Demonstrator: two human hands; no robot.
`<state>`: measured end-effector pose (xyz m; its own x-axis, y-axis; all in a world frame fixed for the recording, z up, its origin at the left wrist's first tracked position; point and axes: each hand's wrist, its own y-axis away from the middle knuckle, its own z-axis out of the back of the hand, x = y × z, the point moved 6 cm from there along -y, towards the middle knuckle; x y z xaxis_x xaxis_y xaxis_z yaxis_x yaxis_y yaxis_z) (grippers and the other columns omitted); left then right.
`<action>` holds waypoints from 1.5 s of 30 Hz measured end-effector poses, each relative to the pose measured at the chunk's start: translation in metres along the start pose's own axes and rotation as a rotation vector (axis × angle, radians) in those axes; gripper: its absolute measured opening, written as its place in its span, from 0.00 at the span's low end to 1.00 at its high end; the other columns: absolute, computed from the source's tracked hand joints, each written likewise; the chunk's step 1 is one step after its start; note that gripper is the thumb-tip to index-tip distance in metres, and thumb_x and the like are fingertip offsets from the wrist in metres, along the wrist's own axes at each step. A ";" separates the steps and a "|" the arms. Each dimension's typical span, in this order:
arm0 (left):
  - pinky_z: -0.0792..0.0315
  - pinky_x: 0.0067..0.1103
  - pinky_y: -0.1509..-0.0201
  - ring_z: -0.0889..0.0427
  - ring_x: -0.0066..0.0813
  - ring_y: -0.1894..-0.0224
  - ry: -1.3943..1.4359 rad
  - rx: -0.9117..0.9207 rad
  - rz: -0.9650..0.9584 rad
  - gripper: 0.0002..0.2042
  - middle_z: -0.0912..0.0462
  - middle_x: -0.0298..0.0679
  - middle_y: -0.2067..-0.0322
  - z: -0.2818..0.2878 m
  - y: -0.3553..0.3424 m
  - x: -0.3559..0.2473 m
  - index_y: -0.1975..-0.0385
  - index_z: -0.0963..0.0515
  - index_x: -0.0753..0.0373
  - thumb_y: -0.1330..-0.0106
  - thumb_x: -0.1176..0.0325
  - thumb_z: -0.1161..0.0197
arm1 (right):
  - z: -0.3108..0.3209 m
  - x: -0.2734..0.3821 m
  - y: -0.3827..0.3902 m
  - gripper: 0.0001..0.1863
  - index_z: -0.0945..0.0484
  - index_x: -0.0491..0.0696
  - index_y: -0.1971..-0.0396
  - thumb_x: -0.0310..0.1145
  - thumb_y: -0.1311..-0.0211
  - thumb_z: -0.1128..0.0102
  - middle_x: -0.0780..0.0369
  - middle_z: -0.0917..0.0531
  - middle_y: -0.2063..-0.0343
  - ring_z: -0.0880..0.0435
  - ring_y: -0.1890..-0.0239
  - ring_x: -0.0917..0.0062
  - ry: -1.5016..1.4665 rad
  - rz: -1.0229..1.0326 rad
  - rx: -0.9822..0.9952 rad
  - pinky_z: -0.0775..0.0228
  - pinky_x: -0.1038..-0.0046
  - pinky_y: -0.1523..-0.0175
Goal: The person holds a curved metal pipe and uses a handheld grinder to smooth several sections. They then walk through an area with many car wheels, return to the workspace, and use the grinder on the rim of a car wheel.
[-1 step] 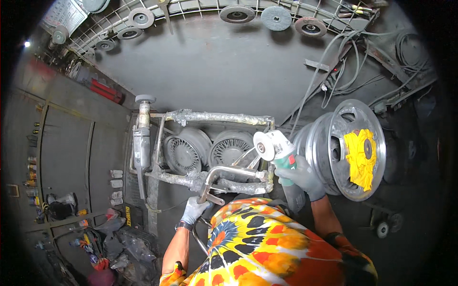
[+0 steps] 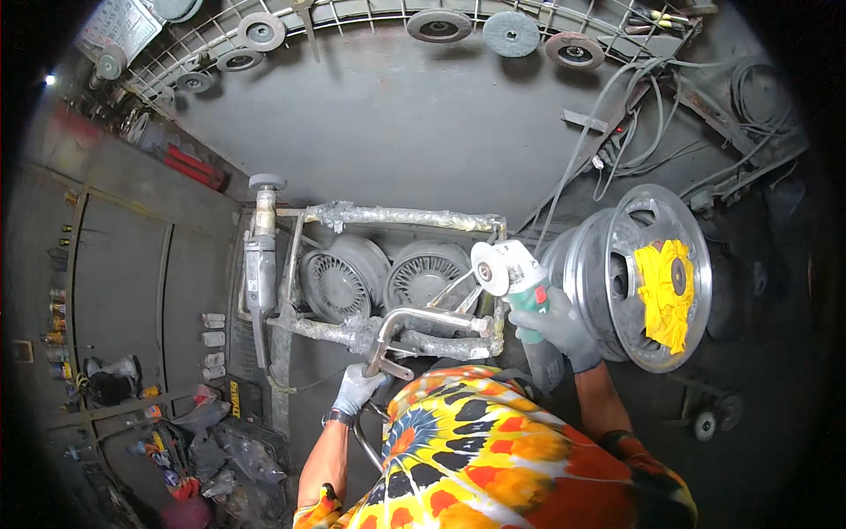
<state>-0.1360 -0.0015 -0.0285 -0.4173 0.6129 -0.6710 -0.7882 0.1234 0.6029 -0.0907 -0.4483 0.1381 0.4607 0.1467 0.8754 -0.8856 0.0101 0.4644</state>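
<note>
- Seen well left of left hand (image 2: 359,388): grey power tool (image 2: 261,273), at left end of wrapped frame (image 2: 414,217).
- Gripping with gloved left hand: bent metal tube (image 2: 397,320), fingers closed round its near end; tube reaching away, then right.
- Seen beyond left grip, within frame outline: two dusty wheels (image 2: 339,282).
- Gripping with gloved right hand (image 2: 564,331), wrapped firmly: green grinder (image 2: 534,300), disc (image 2: 490,268) left of grip.
- Seen just right of right grip: shiny wheel (image 2: 586,273), yellow cloth (image 2: 663,295) on its face.
</note>
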 end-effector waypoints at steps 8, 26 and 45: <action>0.21 0.30 0.61 0.18 0.23 0.70 0.081 -0.008 0.033 0.15 0.11 0.41 0.74 0.003 -0.003 0.007 0.67 0.13 0.70 0.38 0.61 0.22 | 0.015 -0.005 0.006 0.27 0.16 0.41 0.42 0.38 0.38 0.20 0.61 0.10 0.54 0.12 0.54 0.80 0.017 0.038 0.000 0.18 0.71 0.48; 0.18 0.41 0.53 0.09 0.53 0.60 -0.217 -0.130 -0.076 0.16 0.09 0.52 0.65 0.009 0.027 0.037 0.64 0.11 0.63 0.41 0.56 0.23 | -0.001 -0.014 -0.026 0.27 0.15 0.42 0.43 0.36 0.40 0.19 0.62 0.09 0.55 0.12 0.55 0.79 0.295 0.048 0.081 0.18 0.71 0.46; 0.17 0.45 0.54 0.10 0.57 0.60 -0.304 -0.331 0.109 0.13 0.09 0.50 0.65 0.007 0.061 0.066 0.66 0.11 0.58 0.41 0.55 0.27 | -0.021 -0.046 -0.054 0.27 0.15 0.43 0.42 0.37 0.39 0.19 0.61 0.09 0.55 0.12 0.55 0.79 0.276 -0.146 0.167 0.18 0.70 0.48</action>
<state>-0.2082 0.0523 -0.0335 -0.3930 0.8157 -0.4243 -0.8697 -0.1800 0.4596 -0.0655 -0.4352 0.0701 0.5278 0.4177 0.7395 -0.7794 -0.1079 0.6172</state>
